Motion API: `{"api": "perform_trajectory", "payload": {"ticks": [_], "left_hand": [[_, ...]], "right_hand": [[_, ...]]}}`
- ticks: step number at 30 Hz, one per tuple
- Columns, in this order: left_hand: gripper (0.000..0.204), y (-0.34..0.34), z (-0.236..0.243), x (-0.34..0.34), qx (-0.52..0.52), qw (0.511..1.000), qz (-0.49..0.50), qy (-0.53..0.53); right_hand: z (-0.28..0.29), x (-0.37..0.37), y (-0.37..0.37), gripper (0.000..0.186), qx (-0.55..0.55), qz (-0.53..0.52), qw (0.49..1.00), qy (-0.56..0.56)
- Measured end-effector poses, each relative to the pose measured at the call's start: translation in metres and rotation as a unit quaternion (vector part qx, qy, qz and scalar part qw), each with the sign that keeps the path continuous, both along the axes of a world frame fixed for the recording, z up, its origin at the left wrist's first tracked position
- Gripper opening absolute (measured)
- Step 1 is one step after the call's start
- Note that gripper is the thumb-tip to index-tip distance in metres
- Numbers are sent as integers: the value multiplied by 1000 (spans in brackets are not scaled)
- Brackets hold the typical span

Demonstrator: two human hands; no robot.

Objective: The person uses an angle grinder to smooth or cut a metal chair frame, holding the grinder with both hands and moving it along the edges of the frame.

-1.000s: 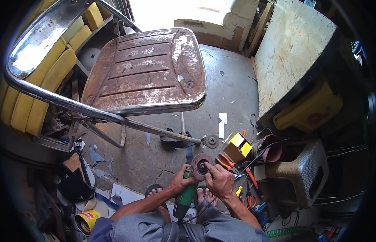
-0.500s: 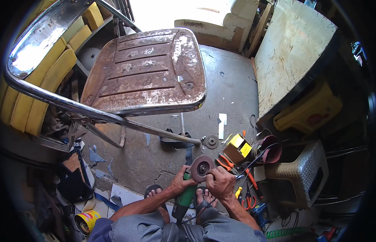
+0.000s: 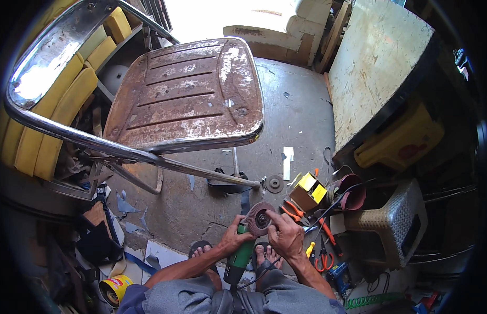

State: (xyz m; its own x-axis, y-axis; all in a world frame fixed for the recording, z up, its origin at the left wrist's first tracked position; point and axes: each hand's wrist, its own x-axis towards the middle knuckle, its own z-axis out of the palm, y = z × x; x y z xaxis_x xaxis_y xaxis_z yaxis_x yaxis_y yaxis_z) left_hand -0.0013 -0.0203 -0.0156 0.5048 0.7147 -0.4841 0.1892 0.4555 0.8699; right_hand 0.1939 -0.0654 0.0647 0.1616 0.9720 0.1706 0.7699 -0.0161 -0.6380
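My left hand (image 3: 232, 236) is wrapped round a green angle grinder (image 3: 240, 257), which points upward between my legs. A brown flap disc (image 3: 254, 213) is on its head. My right hand (image 3: 285, 236) is closed at the disc, forefinger near the centre and other fingers curled. Beyond them stands a chrome-framed chair with a rusty, flaking metal seat (image 3: 183, 91). Near one end of its frame a round metal flange (image 3: 274, 183) lies on the floor. A small yellow box (image 3: 309, 191) and orange-handled pliers (image 3: 291, 208) lie right of my hands.
Yellow cushions (image 3: 70, 112) are stacked at left. A white armchair (image 3: 285, 36) stands at the back, a large pale board (image 3: 377, 63) at right. A woven stool (image 3: 384, 225), pink container (image 3: 350, 191), scissors (image 3: 324, 259), cables and a yellow can (image 3: 114, 288) crowd round my feet.
The fingers of my right hand have shifted on the disc, the forefinger rising back toward its centre since half a second ago. My left hand keeps its hold on the grinder.
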Motion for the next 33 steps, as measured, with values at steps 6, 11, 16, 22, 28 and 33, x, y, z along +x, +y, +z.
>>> {"api": "perform_trajectory", "payload": {"ticks": [6, 11, 16, 22, 28, 33], "left_hand": [[70, 2, -2, -4, -11, 999, 11, -28], [70, -2, -10, -5, 10, 1000, -10, 0], [71, -8, -1, -3, 36, 998, -5, 60], [72, -6, 7, -1, 72, 996, 30, 52], [79, 28, 34, 10, -124, 950, 68, -278], [100, 19, 90, 42, 411, 870, -50, 269]], "right_hand": [[18, 3, 13, 52, 28, 76, 997, 9], [9, 0, 30, 78, -23, 158, 986, -53], [1, -12, 32, 78, -137, 43, 988, 52], [-8, -7, 33, 92, -89, 38, 987, 126], [-65, -19, -16, 99, -221, 84, 600, 765], [-41, -3, 6, 59, -136, 27, 667, 732]]}}
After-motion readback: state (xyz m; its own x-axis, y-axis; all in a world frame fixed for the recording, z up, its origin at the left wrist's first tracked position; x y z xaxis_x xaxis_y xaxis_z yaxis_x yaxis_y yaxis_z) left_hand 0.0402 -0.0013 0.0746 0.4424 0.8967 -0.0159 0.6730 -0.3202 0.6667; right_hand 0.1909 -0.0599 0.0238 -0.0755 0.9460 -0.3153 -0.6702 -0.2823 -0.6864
